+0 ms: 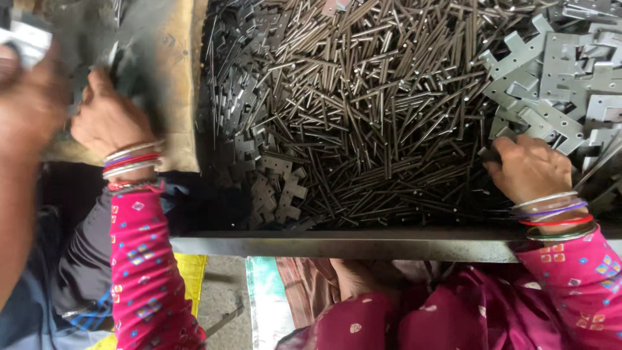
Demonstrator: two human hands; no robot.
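Observation:
My left hand, with bangles and a pink sleeve, is closed around a blurred bunch of dark metal plates over a brown board at the upper left. My right hand lies at the right edge of a big heap of thin metal pins. Its fingers are curled and pinch a small dark metal piece. Grey notched hinge plates are piled just above that hand. More dark notched plates lie at the heap's lower left.
Another person's blurred arm reaches in along the far left. A steel rim bounds the heap on the near side. Below it are my pink-clothed lap, a yellow sack and concrete floor.

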